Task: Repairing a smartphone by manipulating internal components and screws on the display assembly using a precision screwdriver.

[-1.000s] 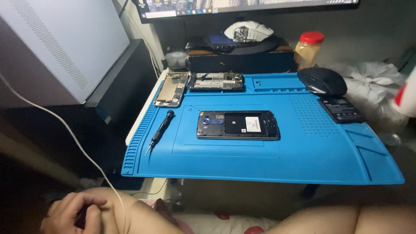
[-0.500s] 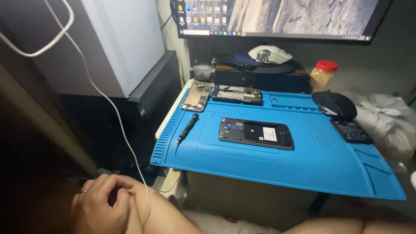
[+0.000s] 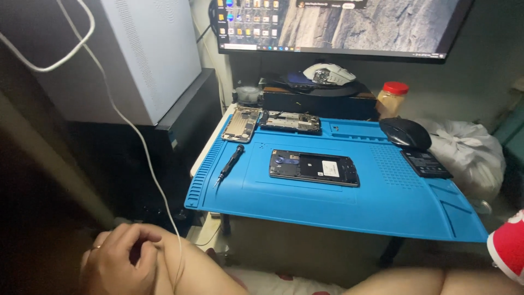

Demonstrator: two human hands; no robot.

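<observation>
The view has been raised since earlier; the left hand [image 3: 121, 262] is curled, empty, on the knee, far from the opened phone [image 3: 314, 167]; the right hand is unseen.

You see a blue silicone repair mat [image 3: 338, 202] carrying an opened black phone [image 3: 314, 167] and a black screwdriver [image 3: 230, 164]. A black computer mouse [image 3: 405, 133] sits near a red-lidded jar [image 3: 391, 98], below a wide monitor [image 3: 344, 24].
</observation>
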